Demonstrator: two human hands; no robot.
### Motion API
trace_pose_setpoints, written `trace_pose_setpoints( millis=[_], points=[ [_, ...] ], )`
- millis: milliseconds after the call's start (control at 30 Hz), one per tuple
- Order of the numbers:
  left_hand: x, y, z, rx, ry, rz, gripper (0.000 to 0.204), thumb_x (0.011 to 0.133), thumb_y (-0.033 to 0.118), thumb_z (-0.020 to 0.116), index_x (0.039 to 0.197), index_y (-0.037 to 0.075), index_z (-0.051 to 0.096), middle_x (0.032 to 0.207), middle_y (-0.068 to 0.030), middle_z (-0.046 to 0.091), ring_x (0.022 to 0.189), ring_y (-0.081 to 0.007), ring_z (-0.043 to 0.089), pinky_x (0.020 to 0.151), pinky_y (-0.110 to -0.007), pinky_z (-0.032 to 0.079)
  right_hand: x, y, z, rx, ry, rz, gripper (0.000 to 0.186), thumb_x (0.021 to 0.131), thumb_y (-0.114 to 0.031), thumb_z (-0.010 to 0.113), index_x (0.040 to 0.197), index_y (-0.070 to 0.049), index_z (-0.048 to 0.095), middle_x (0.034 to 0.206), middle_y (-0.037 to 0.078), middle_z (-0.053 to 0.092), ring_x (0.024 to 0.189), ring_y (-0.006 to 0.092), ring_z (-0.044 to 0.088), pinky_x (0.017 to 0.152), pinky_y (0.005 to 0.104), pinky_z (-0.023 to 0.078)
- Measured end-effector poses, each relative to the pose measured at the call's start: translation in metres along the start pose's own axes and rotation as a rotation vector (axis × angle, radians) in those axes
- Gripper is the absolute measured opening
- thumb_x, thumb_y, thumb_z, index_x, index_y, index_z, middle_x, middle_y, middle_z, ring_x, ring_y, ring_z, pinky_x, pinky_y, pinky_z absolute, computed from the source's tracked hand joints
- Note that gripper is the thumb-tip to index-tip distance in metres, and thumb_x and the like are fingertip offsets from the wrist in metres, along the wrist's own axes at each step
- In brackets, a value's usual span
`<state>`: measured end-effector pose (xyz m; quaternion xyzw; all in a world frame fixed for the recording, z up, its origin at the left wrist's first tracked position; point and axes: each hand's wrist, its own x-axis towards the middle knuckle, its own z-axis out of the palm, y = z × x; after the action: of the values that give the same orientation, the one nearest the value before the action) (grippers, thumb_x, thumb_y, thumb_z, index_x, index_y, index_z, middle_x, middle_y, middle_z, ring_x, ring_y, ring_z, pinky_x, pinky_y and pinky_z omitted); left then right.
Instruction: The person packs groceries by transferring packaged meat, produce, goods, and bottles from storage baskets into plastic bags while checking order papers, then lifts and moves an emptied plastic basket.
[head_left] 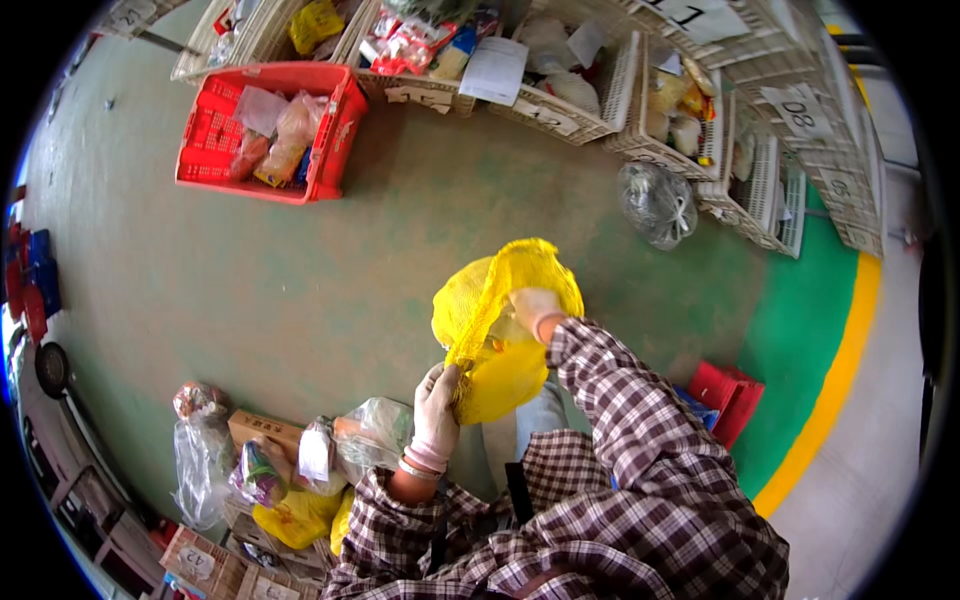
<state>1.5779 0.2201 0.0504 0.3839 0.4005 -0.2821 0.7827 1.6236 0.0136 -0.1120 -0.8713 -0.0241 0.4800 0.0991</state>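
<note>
A yellow mesh bag (465,300) hangs spread out in front of my body, with its mouth pulled wide. My left hand (436,405), in a white glove, pinches the bag's near left edge. At the mouth, my right hand (535,305), also gloved, reaches in from the right; mesh arches over it and its fingertips are partly hidden, so its grip is unclear. Small orange-red spots show through the mesh between the hands, too small to name.
A red crate (330,150) with bagged goods stands ahead on the left. White crates (610,110) of packages line the far side, with a clear-wrapped bundle (657,205) beside them. Near left sit bags and a cardboard box (265,432); a red bin (728,400) is at right.
</note>
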Motion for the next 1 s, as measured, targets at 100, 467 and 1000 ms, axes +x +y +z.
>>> trace_pose_setpoints(
  millis=[100,467,1000],
  points=[
    [-0.009,-0.006,-0.01,0.162,0.079,0.14,0.02,0.093,0.018,0.053,0.1,0.001,0.061,0.07,0.0065,0.055,0.059,-0.0009,0.047,0.049,-0.015,0.035,-0.107,-0.003,-0.021,0.314,0.118,-0.011,0.031,0.082,-0.028,0.059,0.104,-0.006,0.063,0.096,0.018,0.065,0.09,0.0345,0.062,0.078,0.0397,0.049],
    [0.054,0.055,0.05,0.878,0.005,0.942,0.037,0.091,0.013,0.055,0.126,0.005,0.048,0.113,-0.0088,0.052,0.095,-0.0144,0.051,0.082,-0.026,0.045,-0.559,0.033,-0.087,0.903,1.534,-0.012,0.031,0.087,-0.001,0.051,0.118,0.005,0.053,0.112,0.009,0.06,0.098,0.0146,0.055,0.088,0.0274,0.042],
    [-0.235,-0.192,0.236,1.167,-1.516,0.521,0.059,0.079,0.006,0.066,0.133,0.001,0.042,0.122,-0.0119,0.052,0.11,-0.018,0.05,0.094,-0.031,0.042,-0.659,0.092,0.215,0.303,1.788,0.42,0.035,0.07,-0.01,0.067,0.104,-0.001,0.06,0.1,0.018,0.058,0.089,0.0345,0.058,0.076,0.0383,0.046]
  ],
)
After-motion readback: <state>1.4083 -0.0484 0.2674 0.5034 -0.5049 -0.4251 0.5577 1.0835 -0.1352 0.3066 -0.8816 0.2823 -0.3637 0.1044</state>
